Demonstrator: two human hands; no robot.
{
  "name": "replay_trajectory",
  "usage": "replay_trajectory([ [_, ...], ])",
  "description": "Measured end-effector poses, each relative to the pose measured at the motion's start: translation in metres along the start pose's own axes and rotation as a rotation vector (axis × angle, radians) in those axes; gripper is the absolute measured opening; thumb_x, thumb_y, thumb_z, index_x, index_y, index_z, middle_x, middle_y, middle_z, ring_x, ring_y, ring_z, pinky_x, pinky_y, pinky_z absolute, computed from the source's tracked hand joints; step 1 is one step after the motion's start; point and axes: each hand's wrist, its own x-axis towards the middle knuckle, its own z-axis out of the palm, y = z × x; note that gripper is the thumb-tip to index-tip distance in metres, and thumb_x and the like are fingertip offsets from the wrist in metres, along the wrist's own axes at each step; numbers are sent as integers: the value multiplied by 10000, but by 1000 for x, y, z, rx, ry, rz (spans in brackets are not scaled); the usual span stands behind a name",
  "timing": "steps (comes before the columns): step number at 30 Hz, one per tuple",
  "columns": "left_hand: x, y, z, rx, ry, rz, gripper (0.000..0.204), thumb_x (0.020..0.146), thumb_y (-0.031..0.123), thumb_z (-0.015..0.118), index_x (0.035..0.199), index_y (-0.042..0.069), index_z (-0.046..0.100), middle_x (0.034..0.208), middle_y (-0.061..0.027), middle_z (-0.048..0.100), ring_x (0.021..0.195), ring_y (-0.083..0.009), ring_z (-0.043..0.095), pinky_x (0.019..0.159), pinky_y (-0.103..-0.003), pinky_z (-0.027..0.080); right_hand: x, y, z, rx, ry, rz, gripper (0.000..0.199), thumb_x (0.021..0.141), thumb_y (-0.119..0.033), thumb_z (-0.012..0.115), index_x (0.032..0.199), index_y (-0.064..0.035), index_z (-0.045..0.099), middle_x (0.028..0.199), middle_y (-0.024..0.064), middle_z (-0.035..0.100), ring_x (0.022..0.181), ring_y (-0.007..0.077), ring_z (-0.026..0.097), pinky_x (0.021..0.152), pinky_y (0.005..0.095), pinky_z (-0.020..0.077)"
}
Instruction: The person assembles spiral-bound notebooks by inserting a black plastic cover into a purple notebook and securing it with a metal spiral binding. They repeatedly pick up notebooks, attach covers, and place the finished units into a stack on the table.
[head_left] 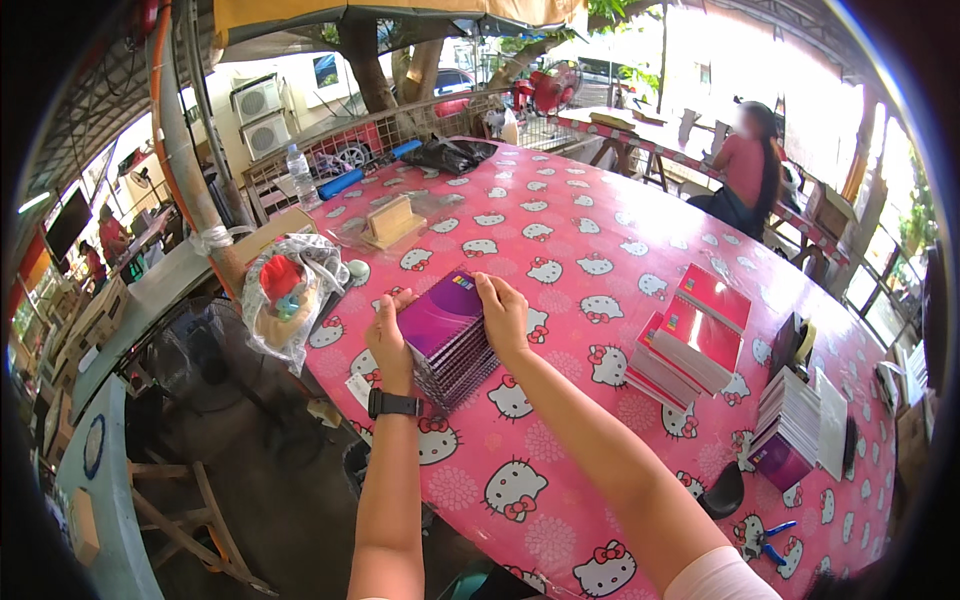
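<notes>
A tall stack of purple spiral notebooks stands on the pink tablecloth, close to the table's left edge. My left hand presses against the left side of the stack, with a dark watch on its wrist. On the opposite side my right hand grips the stack near its top, thumb by the upper cover. Both palms and some fingers are hidden from view. To the right stand two stacks of red-covered notebooks. Further right is another pile of purple notebooks, its page edges showing.
Blue-handled pliers and a dark rounded object lie near right. A tape dispenser stands at the right. Left are a clear plastic bag, a wooden block and a water bottle. A person sits beyond the table.
</notes>
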Motion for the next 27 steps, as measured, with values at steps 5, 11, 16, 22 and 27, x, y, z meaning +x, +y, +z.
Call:
replay_trajectory([
  [5,4,-12,1,176,-47,170,401,1001,240,366,1104,-52,619,1000,-140,678,932,-262,629,861,-343,461,6,4,-11,59,39,-131,414,947,-363,519,1127,-7,629,929,167,666,866,247,643,801,326,481],
  [11,-14,11,-57,163,161,110,494,948,234,388,1399,37,353,1340,-122,500,1237,-230,460,960,-338,371,-65,-20,-153,-400,-243,-510,297,860,-251,640,1045,-20,653,970,145,649,901,293,632,814,385,487],
  [16,-72,82,-27,-31,389,320,359,943,208,456,1218,-21,484,1155,-105,578,1060,-182,521,874,-315,387,-158,-64,-356,-682,94,-44,152,801,-30,650,951,-26,677,913,97,668,827,181,638,679,299,509],
  [22,-219,143,79,-270,-863,249,235,937,206,487,884,32,635,879,-69,590,802,-182,544,740,-319,443,-221,-64,-479,-1311,336,-36,283,687,-39,731,965,-37,679,1009,121,651,995,296,563,900,375,444],
  [27,-362,220,140,-1170,-2242,-53,236,907,184,523,1056,18,600,1039,-127,585,979,-281,548,831,-366,438,-239,-44,-501,-1392,417,-50,276,650,-69,762,913,-39,682,962,90,648,951,284,570,847,384,454],
])
